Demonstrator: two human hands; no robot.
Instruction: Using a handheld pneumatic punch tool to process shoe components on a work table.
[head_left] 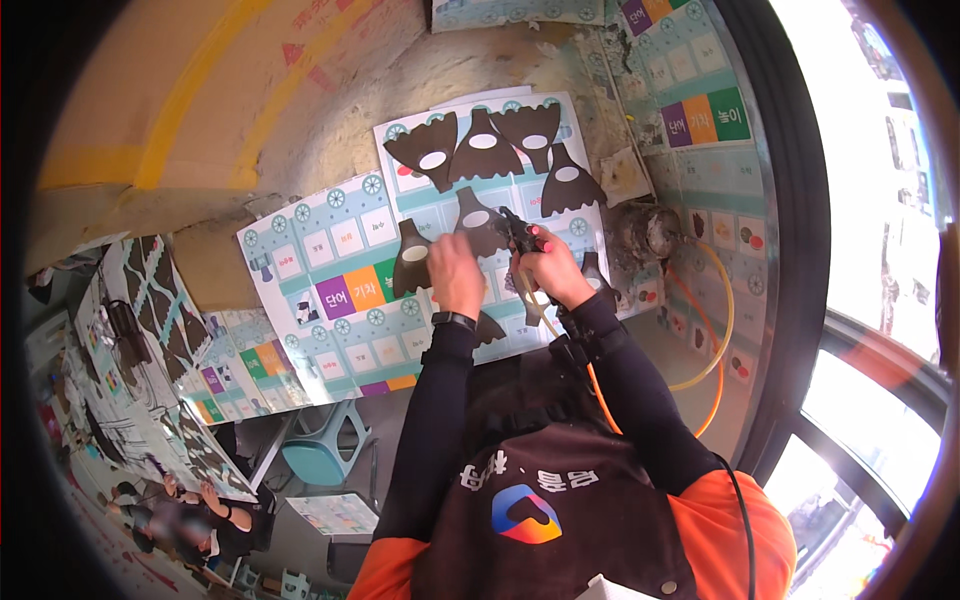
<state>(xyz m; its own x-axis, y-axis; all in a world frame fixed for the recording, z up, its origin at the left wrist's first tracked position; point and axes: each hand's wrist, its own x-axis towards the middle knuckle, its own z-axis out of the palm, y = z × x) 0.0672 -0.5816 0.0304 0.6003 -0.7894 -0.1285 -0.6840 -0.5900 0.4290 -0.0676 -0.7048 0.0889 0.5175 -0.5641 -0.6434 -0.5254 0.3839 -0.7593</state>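
My right hand (553, 272) is closed around a black spray gun (522, 236) with red knobs, its nozzle end over a dark brown flared piece (478, 222) with a white oval on it. My left hand (456, 275) reaches in beside that piece and next to another dark piece (412, 258); its fingers are blurred and partly hidden. Several similar pieces with wavy edges, such as the one at the top (484, 150), lie on printed sheets (320, 255). Part of one piece shows below my hands.
A grimy round pot (648, 230) stands at the right, with yellow (728, 335) and orange hoses (718, 375) looping by my right arm. A cardboard sheet (240, 90) leans behind. A teal stool (325, 450) is at lower left. Another person (195, 525) sits by more dark pieces.
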